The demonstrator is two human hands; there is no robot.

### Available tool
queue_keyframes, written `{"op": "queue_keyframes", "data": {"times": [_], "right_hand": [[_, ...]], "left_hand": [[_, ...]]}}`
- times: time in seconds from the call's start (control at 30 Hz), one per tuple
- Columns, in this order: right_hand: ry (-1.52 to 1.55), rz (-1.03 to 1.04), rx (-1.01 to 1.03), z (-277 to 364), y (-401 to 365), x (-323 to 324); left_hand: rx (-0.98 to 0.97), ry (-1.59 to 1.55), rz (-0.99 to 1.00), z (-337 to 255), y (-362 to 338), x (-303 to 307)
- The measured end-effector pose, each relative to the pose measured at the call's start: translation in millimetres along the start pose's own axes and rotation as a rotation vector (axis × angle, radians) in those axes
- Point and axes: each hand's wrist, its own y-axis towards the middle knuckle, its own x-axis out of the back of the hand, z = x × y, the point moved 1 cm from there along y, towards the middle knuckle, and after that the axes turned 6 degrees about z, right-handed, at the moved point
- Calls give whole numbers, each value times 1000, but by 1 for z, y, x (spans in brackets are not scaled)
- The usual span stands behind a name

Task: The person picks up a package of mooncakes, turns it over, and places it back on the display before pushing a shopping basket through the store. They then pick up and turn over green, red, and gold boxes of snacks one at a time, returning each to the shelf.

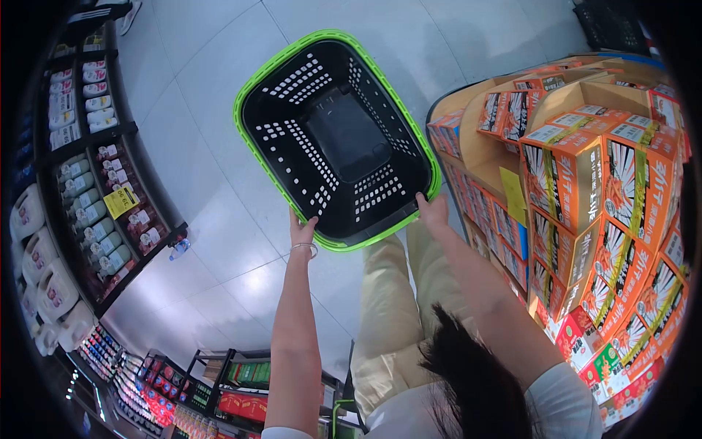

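Observation:
A black plastic shopping basket with a bright green rim (244, 84) is held out in front of me, its perforated inside facing up with nothing lying in it. My left hand (302, 232) grips the near left corner of the rim, thumb over the inner edge and fingers hidden beneath. At the near right side, my right hand (433, 211) is closed on the same rim, thumb on top. A thin bracelet (307, 247) circles my left wrist.
Stacked orange boxes (563, 183) fill a wooden display (468, 99) close on the right. Along the left runs a black shelf (110, 139) with bottles and a yellow price tag (121, 200). White jugs (55, 289) stand at far left. Grey floor tiles (205, 161) lie below.

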Motion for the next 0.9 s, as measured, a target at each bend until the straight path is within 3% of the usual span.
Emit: {"op": "queue_keyframes", "data": {"times": [0.03, 0.13, 0.23, 0.4, 0.53, 0.6, 0.67, 0.7, 0.73, 0.77, 0.8, 0.87, 0.9], "right_hand": [[7, -7, -3, -7, 7, -2], [122, -15, -122, -19, 19, 4], [115, -34, -137, -19, 30, 19], [-44, -13, -142, -4, 8, 49], [7, -29, -131, -37, 3, 25], [139, -63, -69, -73, -4, -1], [19, 125, 34, -93, -32, -6], [121, 233, -37, -92, -55, 0], [226, 341, -105, -90, -81, 6], [348, 412, -126, -107, -88, -11], [472, 480, -143, -122, -92, -25], [1159, 613, -372, -112, -141, -5], [1198, 587, -363, -106, -159, 10]], "left_hand": [[-3, 4, 9, 2, 8, -3], [-60, 746, -19, -6, 16, -19], [26, 933, -18, -12, 14, -44], [24, 896, 13, 1, -2, -51], [15, 885, 111, 2, -33, -51], [-341, 946, 120, 35, -44, -45], [-295, 969, 197, 37, -68, -56], [-313, 974, 232, 43, -78, -62], [-346, 785, 309, 47, -86, -69], [-175, 708, 277, 25, -116, -94], [-274, 697, 306, 0, -148, -120], [-468, 597, 633, -29, -207, -162], [-565, 660, 748, -51, -247, -180]]}}
